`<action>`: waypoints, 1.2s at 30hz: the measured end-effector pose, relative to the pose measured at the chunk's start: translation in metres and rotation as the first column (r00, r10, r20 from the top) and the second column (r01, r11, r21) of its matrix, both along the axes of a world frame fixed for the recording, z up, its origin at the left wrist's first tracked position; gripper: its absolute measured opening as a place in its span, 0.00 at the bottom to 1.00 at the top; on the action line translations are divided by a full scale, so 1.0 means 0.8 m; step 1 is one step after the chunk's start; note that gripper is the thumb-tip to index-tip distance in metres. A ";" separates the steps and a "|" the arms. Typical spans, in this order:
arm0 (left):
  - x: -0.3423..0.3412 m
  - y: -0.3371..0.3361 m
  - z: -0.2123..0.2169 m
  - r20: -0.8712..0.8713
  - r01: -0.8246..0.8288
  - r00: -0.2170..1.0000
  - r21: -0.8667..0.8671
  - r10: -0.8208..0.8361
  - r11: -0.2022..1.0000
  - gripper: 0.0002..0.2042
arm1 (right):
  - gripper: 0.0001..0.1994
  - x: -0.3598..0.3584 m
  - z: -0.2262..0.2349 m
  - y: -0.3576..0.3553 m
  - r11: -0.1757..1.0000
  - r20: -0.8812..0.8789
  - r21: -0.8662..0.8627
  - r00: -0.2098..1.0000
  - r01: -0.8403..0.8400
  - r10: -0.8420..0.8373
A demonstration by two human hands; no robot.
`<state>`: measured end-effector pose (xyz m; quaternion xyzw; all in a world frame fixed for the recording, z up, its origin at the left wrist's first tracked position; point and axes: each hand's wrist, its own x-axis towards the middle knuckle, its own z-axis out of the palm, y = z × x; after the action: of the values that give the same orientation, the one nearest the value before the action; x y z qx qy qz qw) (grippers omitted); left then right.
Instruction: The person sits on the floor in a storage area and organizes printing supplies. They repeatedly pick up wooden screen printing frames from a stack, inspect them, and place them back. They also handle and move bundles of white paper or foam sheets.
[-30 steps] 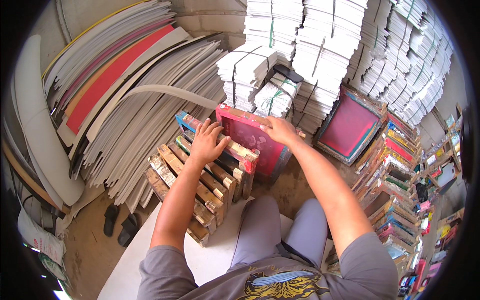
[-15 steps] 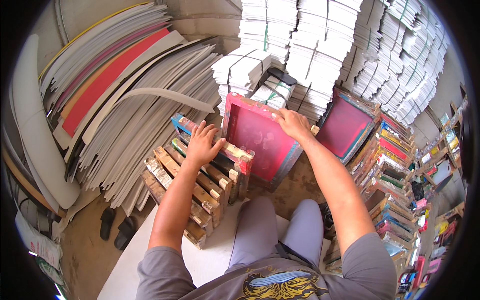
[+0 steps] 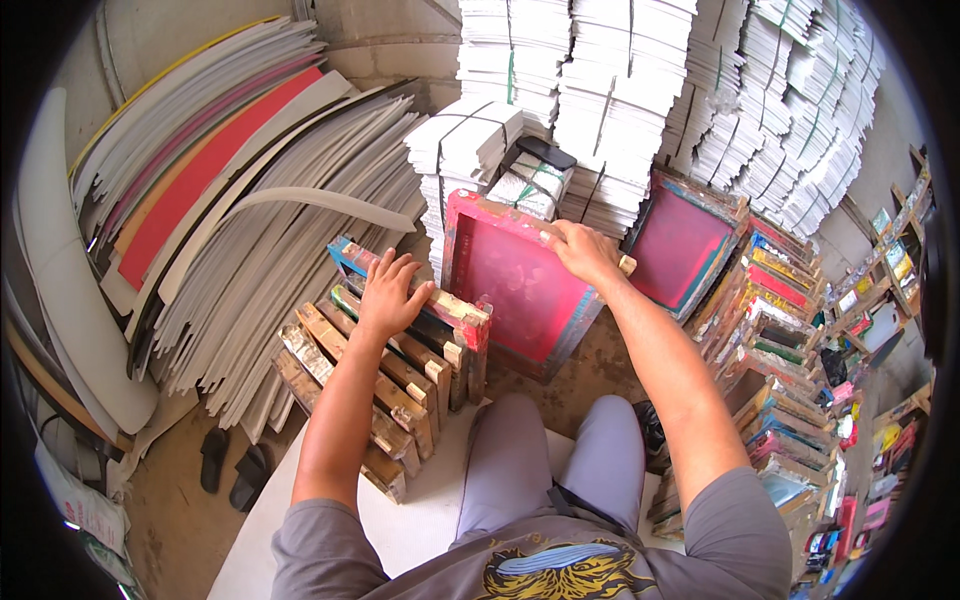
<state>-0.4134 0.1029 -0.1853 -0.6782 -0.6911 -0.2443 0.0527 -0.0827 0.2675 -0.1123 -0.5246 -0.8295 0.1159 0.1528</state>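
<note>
A pink-meshed screen printing frame (image 3: 515, 275) stands tilted on the floor ahead of my knees. My right hand (image 3: 582, 252) is closed over its top wooden edge. To the left, several wooden frames (image 3: 405, 370) stand side by side in a row on a white surface. My left hand (image 3: 391, 295) lies with fingers spread on the top edge of the end frame (image 3: 462, 312), painted blue and red. That frame is nearest the pink one, with a gap between them. The undersides of my left fingers are hidden.
Another pink-meshed frame (image 3: 682, 245) leans beyond my right hand. Strapped stacks of white sheets (image 3: 620, 110) rise at the back. Curved piles of sheets (image 3: 290, 260) lean at left, above black sandals (image 3: 250, 478). More frames (image 3: 775, 330) line the right side.
The whole view has shifted slightly to the left. Both hands keep their places on the frames, with no clear movement of the frames themselves.
</note>
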 end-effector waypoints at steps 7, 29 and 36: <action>0.000 -0.003 -0.002 -0.002 -0.005 1.000 0.001 0.005 1.000 0.28 | 0.26 -0.039 -0.018 0.000 0.999 -0.008 -0.001 0.999 -0.036 0.036; 0.001 -0.006 0.008 -0.003 0.006 1.000 -0.047 -0.006 0.999 0.28 | 0.24 -0.140 -0.048 0.076 0.995 -0.035 -0.041 0.996 -0.088 0.086; 0.000 -0.008 0.008 0.010 0.007 1.000 -0.035 -0.006 0.999 0.28 | 0.21 -0.175 -0.045 0.087 0.995 -0.011 -0.048 0.996 -0.089 0.088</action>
<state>-0.4134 0.0968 -0.1788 -0.6801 -0.6934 -0.2354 0.0366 -0.2226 0.3370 -0.1486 -0.4903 -0.8482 0.1448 0.1383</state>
